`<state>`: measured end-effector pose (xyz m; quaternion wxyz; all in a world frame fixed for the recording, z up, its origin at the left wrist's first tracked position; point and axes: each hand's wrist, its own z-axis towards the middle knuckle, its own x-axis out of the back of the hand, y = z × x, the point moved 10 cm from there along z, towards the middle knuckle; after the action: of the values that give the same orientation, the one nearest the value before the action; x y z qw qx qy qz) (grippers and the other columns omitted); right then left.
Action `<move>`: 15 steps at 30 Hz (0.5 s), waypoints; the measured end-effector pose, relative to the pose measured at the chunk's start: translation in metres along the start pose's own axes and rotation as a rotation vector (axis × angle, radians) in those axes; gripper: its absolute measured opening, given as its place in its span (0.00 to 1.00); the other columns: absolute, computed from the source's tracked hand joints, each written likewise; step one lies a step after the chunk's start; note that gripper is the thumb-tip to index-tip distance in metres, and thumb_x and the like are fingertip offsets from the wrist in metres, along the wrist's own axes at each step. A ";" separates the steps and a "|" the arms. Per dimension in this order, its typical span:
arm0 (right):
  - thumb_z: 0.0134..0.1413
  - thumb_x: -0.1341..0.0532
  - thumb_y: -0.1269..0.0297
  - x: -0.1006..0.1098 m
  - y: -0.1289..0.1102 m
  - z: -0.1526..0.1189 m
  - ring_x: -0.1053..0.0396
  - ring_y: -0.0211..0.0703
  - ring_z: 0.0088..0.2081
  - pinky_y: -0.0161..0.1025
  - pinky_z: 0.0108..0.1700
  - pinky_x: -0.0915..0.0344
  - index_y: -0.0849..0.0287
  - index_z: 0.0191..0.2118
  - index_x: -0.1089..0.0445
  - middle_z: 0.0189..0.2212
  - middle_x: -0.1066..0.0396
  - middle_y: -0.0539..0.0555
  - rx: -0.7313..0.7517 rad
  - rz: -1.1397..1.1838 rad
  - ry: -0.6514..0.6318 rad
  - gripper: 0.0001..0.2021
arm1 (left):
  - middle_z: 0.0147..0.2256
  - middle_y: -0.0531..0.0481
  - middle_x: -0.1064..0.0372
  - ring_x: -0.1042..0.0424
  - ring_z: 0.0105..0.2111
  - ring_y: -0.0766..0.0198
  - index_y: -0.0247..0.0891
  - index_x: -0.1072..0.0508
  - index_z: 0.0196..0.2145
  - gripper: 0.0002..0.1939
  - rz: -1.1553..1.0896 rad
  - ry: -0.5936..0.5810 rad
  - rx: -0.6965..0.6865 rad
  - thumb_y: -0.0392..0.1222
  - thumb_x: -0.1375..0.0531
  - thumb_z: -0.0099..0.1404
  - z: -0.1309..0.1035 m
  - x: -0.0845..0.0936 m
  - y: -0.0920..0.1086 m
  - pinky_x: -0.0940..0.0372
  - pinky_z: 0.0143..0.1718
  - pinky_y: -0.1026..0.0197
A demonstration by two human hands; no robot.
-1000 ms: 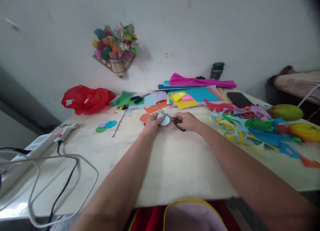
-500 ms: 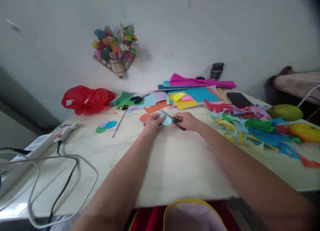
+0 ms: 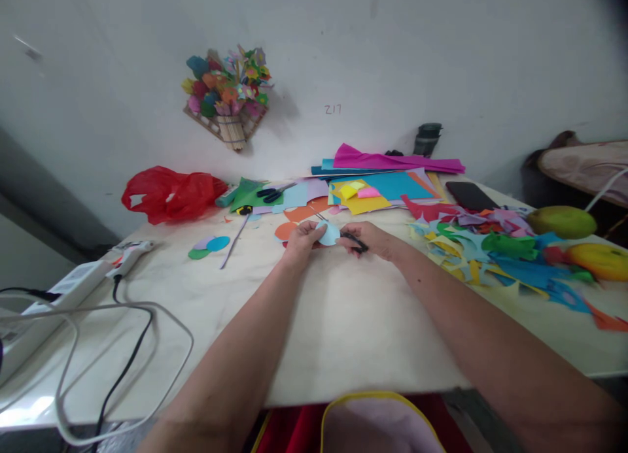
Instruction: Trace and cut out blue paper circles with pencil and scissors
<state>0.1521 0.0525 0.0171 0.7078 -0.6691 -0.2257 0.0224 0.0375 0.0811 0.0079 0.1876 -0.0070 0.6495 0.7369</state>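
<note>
Between the fingers of my left hand (image 3: 303, 239) is a light blue paper circle (image 3: 329, 233), pinched at its left side. My right hand (image 3: 369, 240) is closed on a pair of scissors (image 3: 354, 242) with dark handles. The scissor blades run behind the circle, and only their tips show past its upper edge. An orange paper circle (image 3: 284, 231) lies on the table just left of my left hand, with a bit of red paper under it. Farther left, a blue paper circle (image 3: 218, 244) overlaps a green one (image 3: 198, 253) and a lilac one.
Paper scraps (image 3: 510, 247), two mango-like fruits (image 3: 562, 222) and a phone (image 3: 471, 197) occupy the right. Coloured sheets (image 3: 387, 185) and a second pair of scissors (image 3: 275, 193) lie at the back, near a red plastic bag (image 3: 171, 195). A power strip (image 3: 69, 289) with cables stands left.
The scissors have turned in my right hand, and their blades now pass behind the light blue circle rather than across its upper right edge. My left hand keeps its pinch on the circle.
</note>
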 end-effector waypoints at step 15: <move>0.46 0.39 0.55 0.000 0.007 0.005 0.34 0.33 0.17 0.26 0.10 0.51 0.62 0.32 0.36 0.20 0.33 0.50 0.029 0.017 -0.044 0.14 | 0.20 0.52 0.35 0.34 0.21 0.68 0.32 0.31 0.21 0.16 -0.019 0.079 0.002 0.46 0.32 0.41 0.001 0.008 -0.001 0.36 0.26 0.63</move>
<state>0.1520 0.0576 0.0104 0.7119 -0.6601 -0.2353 0.0462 0.0307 0.0838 0.0054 0.1687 -0.0420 0.6570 0.7336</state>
